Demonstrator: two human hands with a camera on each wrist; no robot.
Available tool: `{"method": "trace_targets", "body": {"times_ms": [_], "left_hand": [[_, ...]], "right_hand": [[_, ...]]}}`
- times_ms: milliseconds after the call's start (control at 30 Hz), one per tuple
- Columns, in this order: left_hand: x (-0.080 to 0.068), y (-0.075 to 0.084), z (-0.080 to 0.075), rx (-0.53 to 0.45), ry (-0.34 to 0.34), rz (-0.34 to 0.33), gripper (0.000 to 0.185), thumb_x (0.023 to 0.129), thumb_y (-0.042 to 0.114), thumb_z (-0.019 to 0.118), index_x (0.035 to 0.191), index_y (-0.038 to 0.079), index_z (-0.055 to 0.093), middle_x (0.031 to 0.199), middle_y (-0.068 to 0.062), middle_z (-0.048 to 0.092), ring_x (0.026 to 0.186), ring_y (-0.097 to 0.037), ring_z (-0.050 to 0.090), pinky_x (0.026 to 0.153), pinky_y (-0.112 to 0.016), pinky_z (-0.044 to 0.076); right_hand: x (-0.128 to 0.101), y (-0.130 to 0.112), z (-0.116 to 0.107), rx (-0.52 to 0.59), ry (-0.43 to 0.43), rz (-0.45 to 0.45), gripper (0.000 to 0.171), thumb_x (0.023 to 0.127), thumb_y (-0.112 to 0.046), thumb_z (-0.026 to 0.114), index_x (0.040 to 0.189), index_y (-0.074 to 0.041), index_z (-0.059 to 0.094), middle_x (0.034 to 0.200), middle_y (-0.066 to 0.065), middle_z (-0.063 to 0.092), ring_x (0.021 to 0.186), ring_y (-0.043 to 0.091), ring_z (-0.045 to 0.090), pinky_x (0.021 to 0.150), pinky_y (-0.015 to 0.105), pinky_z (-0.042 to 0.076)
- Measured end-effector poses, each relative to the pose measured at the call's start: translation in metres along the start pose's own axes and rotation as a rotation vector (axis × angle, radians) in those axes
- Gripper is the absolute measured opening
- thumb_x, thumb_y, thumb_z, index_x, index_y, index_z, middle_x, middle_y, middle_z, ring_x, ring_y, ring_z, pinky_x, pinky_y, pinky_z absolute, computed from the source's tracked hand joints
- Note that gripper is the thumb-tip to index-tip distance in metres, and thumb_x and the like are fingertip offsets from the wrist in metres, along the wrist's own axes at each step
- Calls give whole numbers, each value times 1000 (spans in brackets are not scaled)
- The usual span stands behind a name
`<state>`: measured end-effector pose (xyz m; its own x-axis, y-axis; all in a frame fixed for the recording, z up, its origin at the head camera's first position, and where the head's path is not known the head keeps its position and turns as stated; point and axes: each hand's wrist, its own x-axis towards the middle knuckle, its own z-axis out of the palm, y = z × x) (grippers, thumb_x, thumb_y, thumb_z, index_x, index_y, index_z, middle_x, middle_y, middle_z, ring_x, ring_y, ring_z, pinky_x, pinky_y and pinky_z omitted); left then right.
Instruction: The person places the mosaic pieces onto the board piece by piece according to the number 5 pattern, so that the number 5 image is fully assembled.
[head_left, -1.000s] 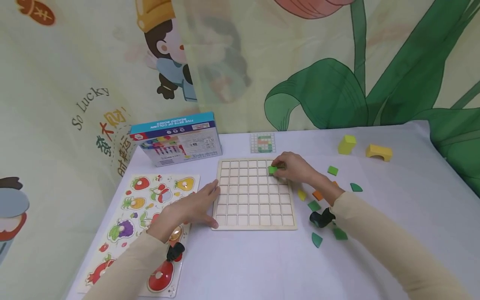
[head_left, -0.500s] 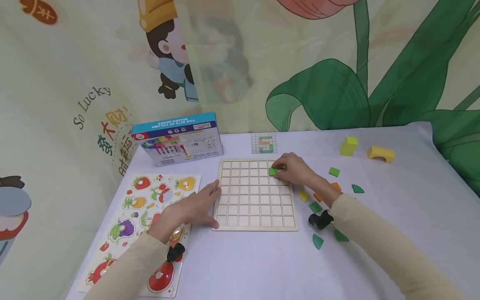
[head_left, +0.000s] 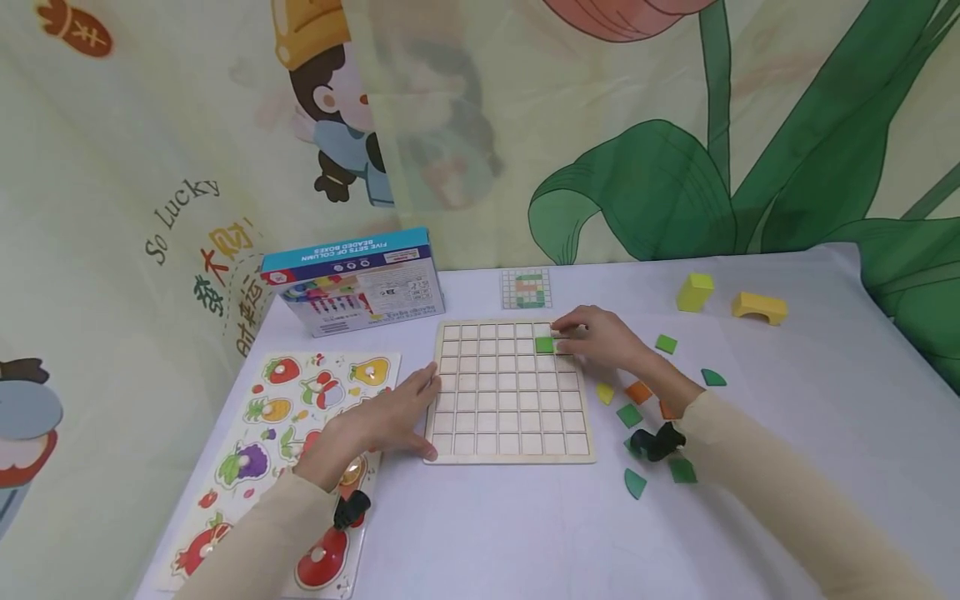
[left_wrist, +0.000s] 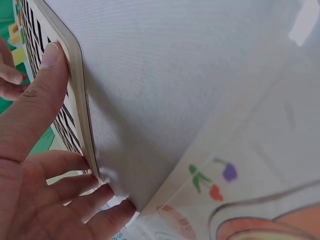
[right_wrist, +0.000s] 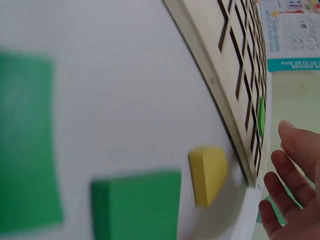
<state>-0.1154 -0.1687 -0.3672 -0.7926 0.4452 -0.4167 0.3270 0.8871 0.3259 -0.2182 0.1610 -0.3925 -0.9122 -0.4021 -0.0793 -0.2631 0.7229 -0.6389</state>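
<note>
A wooden grid board point(head_left: 491, 400) lies on the table in the head view, with one bright green square tile point(head_left: 544, 345) in a cell of its second row from the back. My right hand point(head_left: 603, 337) is over the board's right back corner beside that tile, fingers loosely spread and holding nothing, as the right wrist view also shows. My left hand point(head_left: 386, 412) rests at the board's left edge. In the left wrist view its thumb point(left_wrist: 42, 92) lies on the board's rim and its other fingers touch the side.
Right of the board lie several loose tiles, among them a yellow one point(head_left: 604, 393), an orange one point(head_left: 638, 392) and green ones point(head_left: 629, 415). Farther back stand a yellow-green block point(head_left: 695, 292) and a yellow arch point(head_left: 760, 307). A pattern card point(head_left: 526, 288), a box point(head_left: 360, 287) and a fruit puzzle point(head_left: 243, 462) surround the board.
My right hand has let go of the green tile, which now lies in its cell, and the hand has moved slightly right with fingers parted. The left hand has stayed at the board's edge.
</note>
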Motion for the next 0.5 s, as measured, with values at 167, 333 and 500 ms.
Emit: {"method": "trace_targets", "body": {"times_ms": [167, 333, 500], "left_hand": [[1, 0, 1, -8, 0, 5, 102, 76, 35, 82, 153, 3, 23, 164, -13, 4, 151, -31, 11, 119, -48, 27], [2, 1, 0, -9, -9, -7, 103, 76, 35, 82, 154, 3, 22, 165, -13, 3, 152, -31, 10, 119, -49, 27], [2, 1, 0, -20, -12, -1, 102, 77, 34, 81, 153, 2, 22, 164, -13, 2, 151, -32, 10, 119, -49, 25]], "right_hand": [[-17, 19, -24, 72, 16, 86, 41, 93, -23, 65, 130, -9, 59, 128, 12, 61, 121, 29, 52, 108, 49, 39], [-39, 46, -50, 107, 37, 162, 45, 94, -26, 64, 135, -9, 54, 133, 15, 57, 123, 31, 48, 107, 51, 40], [-60, 71, -67, 93, 56, 258, 51, 94, -33, 63, 138, -9, 50, 136, 18, 52, 123, 35, 44, 105, 53, 41]]}}
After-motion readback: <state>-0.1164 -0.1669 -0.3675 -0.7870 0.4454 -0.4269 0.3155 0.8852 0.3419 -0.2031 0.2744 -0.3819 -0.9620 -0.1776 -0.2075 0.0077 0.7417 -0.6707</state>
